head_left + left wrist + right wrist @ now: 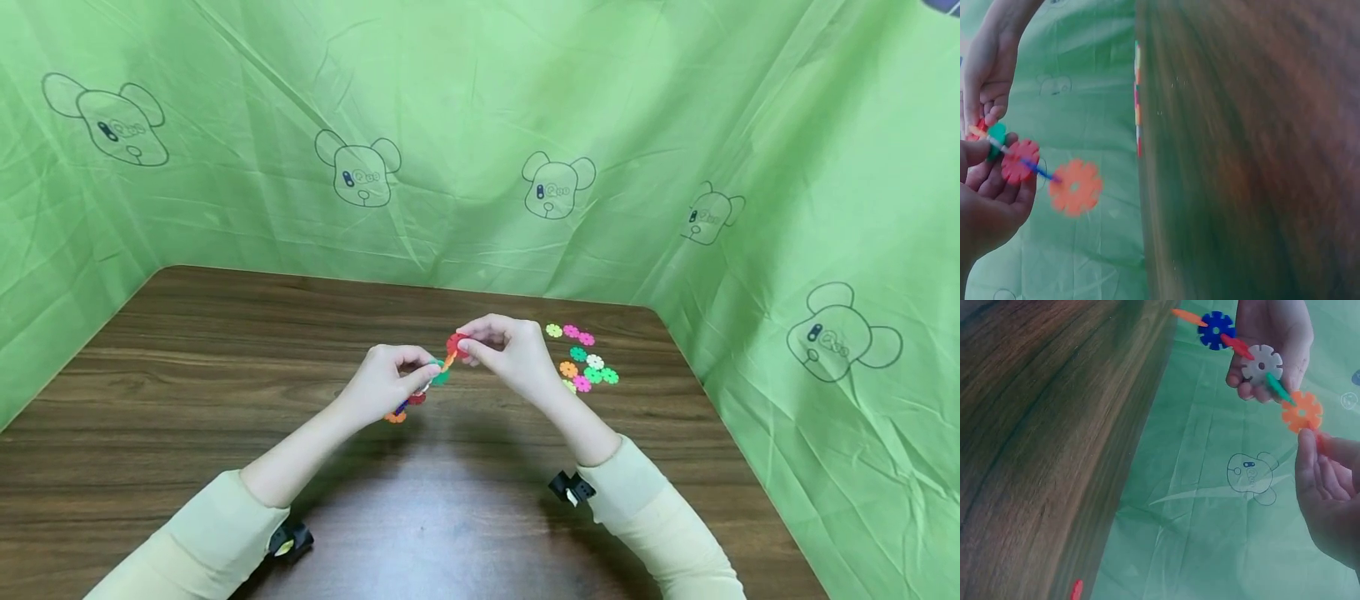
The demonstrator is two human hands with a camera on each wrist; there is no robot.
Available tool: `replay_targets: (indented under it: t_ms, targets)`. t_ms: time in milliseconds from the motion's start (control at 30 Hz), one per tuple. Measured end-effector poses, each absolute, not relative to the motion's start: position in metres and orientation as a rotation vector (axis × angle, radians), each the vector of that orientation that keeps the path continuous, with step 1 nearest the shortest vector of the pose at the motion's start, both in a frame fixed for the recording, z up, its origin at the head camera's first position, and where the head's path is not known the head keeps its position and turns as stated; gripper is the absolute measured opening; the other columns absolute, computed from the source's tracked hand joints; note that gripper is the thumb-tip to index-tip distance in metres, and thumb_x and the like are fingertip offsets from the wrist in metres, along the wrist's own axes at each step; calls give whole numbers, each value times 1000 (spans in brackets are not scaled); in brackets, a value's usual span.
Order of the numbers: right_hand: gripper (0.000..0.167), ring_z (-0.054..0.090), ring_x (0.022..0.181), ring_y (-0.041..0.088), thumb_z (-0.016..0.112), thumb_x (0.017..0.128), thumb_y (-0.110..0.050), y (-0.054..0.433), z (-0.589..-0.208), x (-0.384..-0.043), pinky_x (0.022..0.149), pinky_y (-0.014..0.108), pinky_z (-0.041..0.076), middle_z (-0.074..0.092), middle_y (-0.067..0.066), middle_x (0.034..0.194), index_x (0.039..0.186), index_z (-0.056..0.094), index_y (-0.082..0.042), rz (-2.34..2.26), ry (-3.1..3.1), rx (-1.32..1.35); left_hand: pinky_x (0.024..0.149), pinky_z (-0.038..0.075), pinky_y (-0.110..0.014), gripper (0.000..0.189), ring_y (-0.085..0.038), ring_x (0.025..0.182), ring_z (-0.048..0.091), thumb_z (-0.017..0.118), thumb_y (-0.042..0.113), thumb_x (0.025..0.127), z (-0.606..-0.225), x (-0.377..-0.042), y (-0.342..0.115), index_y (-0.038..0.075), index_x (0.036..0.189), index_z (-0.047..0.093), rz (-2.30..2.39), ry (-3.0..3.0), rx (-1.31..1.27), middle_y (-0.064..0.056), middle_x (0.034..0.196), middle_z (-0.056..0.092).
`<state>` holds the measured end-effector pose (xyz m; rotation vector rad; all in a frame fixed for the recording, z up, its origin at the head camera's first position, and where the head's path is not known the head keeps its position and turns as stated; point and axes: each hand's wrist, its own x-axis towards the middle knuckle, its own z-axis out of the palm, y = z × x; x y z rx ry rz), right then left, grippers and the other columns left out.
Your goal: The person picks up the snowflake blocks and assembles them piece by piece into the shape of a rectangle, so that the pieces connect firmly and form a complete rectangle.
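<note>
Several notched plastic snowflake discs are slotted edge to edge into a chain above the table. My left hand (378, 385) pinches it near the green disc (441, 377), between thumb and fingers. From there the chain trails down through a white disc (1262, 365), a red disc (1020, 161) and a blue disc (1216, 330) to an orange end disc (1076, 187). At the upper end, my right hand (517, 357) pinches a red snowflake disc (455, 342), touching the second orange disc (1302, 412). Fingers partly hide that joint; whether the slots are fully engaged I cannot tell.
Loose snowflake discs lie on the brown wooden table (225, 375) right of my right hand, among them an orange one (568, 369), a pink one (582, 384) and a yellow one (553, 331). Green curtain (465, 83) surrounds the table's back and sides.
</note>
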<state>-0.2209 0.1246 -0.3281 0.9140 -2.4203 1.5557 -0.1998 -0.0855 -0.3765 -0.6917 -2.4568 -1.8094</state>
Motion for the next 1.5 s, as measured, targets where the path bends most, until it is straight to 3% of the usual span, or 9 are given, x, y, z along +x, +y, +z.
replay_targets:
  t_ms: [133, 267, 467, 700, 933, 1167, 1333, 1500]
  targets:
    - [16, 68, 66, 16, 69, 86, -17, 126, -330, -229, 62, 35, 57, 72, 5, 80, 99, 72, -8, 1532, -2469, 917, 63, 55, -29, 15, -16, 67, 68, 65, 21, 91, -377, -206, -89, 9, 91, 73, -1738, -2516, -712, -3, 74, 70]
    - [16, 67, 66, 22, 68, 87, -16, 128, -334, -238, 62, 36, 57, 72, 6, 80, 100, 72, -8, 1540, -2513, 928, 73, 54, -28, 14, -11, 82, 67, 67, 21, 89, -377, -212, -90, 12, 98, 73, -1577, -2516, -703, 3, 90, 73]
    - [19, 67, 68, 26, 67, 87, -11, 128, -340, -251, 62, 30, 56, 72, 14, 85, 104, 71, -3, 1621, -2571, 916, 70, 55, -29, 16, -20, 82, 69, 71, 22, 86, -378, -224, -88, 14, 100, 71, -1701, -2424, -649, -1, 91, 73]
    - [20, 66, 72, 38, 64, 87, 2, 122, -331, -248, 67, 50, 55, 67, 25, 89, 105, 62, 10, 1750, -2536, 959, 72, 56, -41, 19, -25, 80, 67, 72, 19, 85, -379, -233, -86, 9, 100, 70, -1863, -2380, -585, -9, 91, 72]
    - [21, 65, 73, 41, 66, 86, -2, 120, -341, -257, 63, 41, 57, 68, 21, 90, 104, 63, 8, 1714, -2547, 971, 72, 56, -39, 22, -29, 83, 66, 73, 18, 83, -381, -237, -87, 5, 100, 69, -1884, -2409, -594, -12, 88, 71]
    - [25, 67, 76, 31, 70, 85, -13, 129, -355, -270, 65, 38, 57, 70, 12, 93, 109, 65, -6, 1674, -2544, 944, 68, 53, -27, 16, -19, 78, 65, 74, 17, 82, -384, -238, -89, 9, 96, 71, -1764, -2440, -582, -6, 85, 71]
    - [25, 68, 82, 20, 72, 85, -21, 144, -352, -271, 70, 35, 56, 71, 2, 95, 108, 67, -15, 1512, -2552, 952, 69, 51, -25, 17, -16, 78, 65, 74, 19, 82, -386, -238, -92, 10, 96, 71, -1729, -2439, -581, -5, 85, 72]
    - [24, 66, 87, 9, 73, 84, -25, 163, -350, -272, 76, 34, 53, 71, 1, 96, 107, 68, -19, 1335, -2594, 932, 70, 51, -25, 17, -16, 78, 65, 74, 19, 83, -386, -238, -97, 10, 97, 71, -1697, -2444, -568, -4, 85, 72]
